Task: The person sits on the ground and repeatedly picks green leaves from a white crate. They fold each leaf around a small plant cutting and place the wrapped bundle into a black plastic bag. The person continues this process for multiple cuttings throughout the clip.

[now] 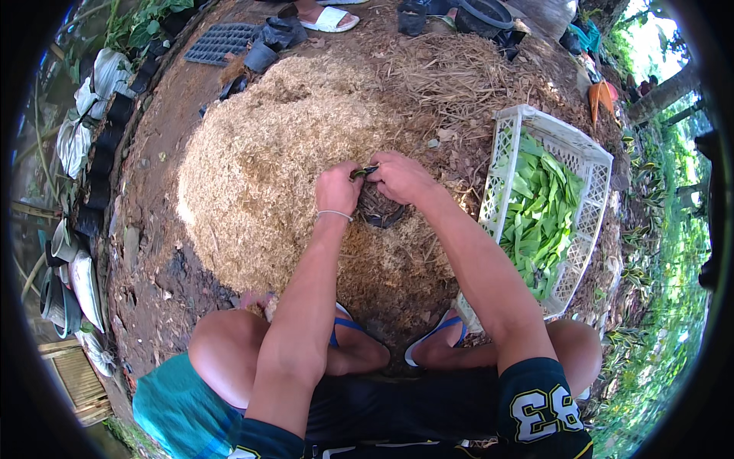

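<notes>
Both hands meet over a dark round plant pot [385, 220] that sits on a heap of pale, shredded plant fibre [269, 166]. Brown fibrous matter [375, 201] fills the pot. My left hand [339, 186], with a thin band at the wrist, pinches the left end of a small green leaf piece [362, 171] at the pot's far rim. At the right end of this piece, my right hand [398, 177] has its fingertips on something small and dark, perhaps the pot's rim. The fingers partly hide what lies between them.
To the right stands a white plastic crate [599, 189] of cut green leaves [539, 212]. Dry straw [447, 69] lies beyond the heap. A black seedling tray [221, 44] and black pots [261, 57] are at the far left, near another person's sandalled foot [330, 18]. Bags and pots line the left edge.
</notes>
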The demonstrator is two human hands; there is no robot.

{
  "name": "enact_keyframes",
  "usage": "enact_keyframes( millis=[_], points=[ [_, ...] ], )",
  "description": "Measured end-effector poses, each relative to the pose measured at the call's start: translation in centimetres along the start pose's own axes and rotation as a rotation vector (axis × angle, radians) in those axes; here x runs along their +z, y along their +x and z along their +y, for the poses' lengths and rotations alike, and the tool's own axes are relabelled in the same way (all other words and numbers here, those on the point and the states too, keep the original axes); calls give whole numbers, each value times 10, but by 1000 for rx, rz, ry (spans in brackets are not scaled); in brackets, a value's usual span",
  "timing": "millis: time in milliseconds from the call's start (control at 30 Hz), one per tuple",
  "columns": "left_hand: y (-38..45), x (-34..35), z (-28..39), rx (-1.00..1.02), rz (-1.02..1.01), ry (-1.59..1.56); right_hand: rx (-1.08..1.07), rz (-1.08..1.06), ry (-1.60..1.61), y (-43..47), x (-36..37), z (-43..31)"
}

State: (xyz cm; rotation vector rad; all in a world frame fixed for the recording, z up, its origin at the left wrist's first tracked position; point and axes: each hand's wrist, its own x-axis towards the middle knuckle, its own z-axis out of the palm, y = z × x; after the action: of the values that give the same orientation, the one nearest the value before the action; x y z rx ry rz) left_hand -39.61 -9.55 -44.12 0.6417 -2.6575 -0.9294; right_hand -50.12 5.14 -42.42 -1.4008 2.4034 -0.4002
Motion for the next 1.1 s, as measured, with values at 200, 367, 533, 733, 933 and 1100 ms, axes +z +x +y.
enact_keyframes(
  millis=[200,367,533,733,933,1100],
  points=[
    [0,0,1,-6,-33,0,27,248,123,-3,-3,0],
    [-2,2,0,-8,-5,6,76,273,57,2,-6,-1],
    [-2,3,-1,1,-14,-12,-23,274,32,-1,-3,-2],
    [-4,4,-1,5,9,-38,4,275,97,-7,4,0],
    [-3,9,-5,-18,-2,-63,-47,304,-60,-9,12,2],
    [-2,14,-11,-27,2,-115,-35,210,-90,-14,12,-8]
  ],
)
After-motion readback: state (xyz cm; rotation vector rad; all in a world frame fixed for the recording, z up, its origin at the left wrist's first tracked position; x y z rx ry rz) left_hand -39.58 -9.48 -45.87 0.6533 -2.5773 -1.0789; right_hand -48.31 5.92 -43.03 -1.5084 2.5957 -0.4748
